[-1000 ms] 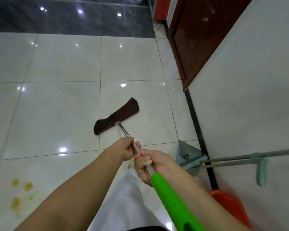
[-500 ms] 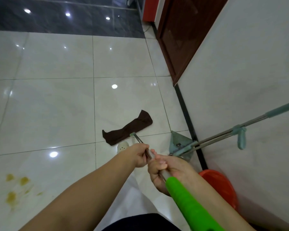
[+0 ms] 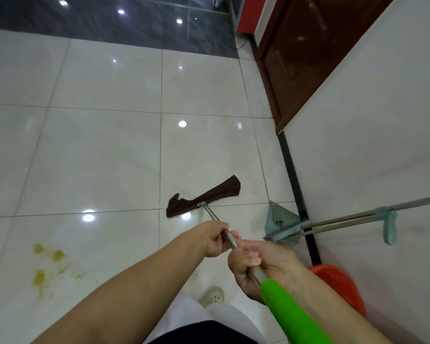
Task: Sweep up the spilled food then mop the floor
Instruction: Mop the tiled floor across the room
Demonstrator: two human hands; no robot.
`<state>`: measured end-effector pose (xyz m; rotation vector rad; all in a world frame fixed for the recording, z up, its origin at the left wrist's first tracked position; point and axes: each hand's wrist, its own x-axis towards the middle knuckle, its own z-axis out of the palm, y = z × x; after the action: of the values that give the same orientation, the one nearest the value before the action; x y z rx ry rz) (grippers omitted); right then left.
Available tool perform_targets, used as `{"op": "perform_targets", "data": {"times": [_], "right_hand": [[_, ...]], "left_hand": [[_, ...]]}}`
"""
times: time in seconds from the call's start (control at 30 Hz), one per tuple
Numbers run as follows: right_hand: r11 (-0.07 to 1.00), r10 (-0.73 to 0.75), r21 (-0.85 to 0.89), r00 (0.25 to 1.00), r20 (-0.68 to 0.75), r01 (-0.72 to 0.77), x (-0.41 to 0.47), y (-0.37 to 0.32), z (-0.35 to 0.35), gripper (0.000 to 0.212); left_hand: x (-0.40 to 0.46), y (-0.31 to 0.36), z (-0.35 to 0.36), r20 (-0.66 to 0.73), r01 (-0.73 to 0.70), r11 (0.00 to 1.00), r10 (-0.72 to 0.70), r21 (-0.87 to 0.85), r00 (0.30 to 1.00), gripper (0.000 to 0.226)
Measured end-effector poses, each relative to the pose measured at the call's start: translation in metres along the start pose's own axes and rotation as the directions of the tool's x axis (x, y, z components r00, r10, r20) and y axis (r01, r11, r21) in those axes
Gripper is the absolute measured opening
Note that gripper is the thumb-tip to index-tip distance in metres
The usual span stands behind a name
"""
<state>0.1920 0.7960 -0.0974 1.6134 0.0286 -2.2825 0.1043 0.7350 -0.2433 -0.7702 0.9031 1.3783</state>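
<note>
A flat mop with a dark brown cloth head [image 3: 204, 196] lies on the pale floor tiles ahead of me. Its metal shaft [image 3: 210, 212] runs back to a green foam grip [image 3: 291, 311]. My left hand [image 3: 212, 238] grips the shaft lower down, and my right hand [image 3: 255, 266] grips it just above the green foam. Yellow food stains [image 3: 49, 265] mark the tile at the lower left, well apart from the mop head.
A teal dustpan [image 3: 279, 219] with a long metal handle [image 3: 372, 214] leans on the white wall at right. An orange bucket [image 3: 340, 284] stands by the wall. A dark wooden door [image 3: 298, 60] is further back. My white shoe [image 3: 212, 296] shows below.
The mop head has been drawn back toward me and slid rightward, nearer the dustpan. Both hands kept their grip on the shaft.
</note>
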Motion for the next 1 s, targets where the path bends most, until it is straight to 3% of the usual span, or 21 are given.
{"op": "perform_targets", "data": {"times": [0.3, 0.57, 0.73, 1.0], "right_hand": [[0.996, 0.044, -0.081, 0.999, 0.023, -0.042, 0.056, 0.046, 0.111, 0.035], [0.992, 0.045, -0.123, 0.998, 0.039, -0.04, 0.099, 0.068, 0.166, 0.037], [0.999, 0.019, -0.029, 0.998, 0.055, -0.017, 0.117, 0.062, 0.17, 0.035], [0.976, -0.052, 0.218, 0.989, 0.136, 0.022, 0.098, 0.056, 0.128, 0.014]], "left_hand": [[-0.044, 0.097, -0.089, -0.025, -0.033, 0.998, 0.032, -0.045, 0.999, 0.022], [-0.056, 0.155, -0.137, -0.074, -0.073, 0.997, 0.072, -0.004, 0.995, 0.026], [-0.052, 0.171, -0.137, -0.132, -0.102, 0.994, 0.107, 0.049, 0.985, 0.024], [-0.043, 0.145, -0.107, -0.151, -0.035, 0.955, 0.083, 0.295, 0.985, 0.021]]}}
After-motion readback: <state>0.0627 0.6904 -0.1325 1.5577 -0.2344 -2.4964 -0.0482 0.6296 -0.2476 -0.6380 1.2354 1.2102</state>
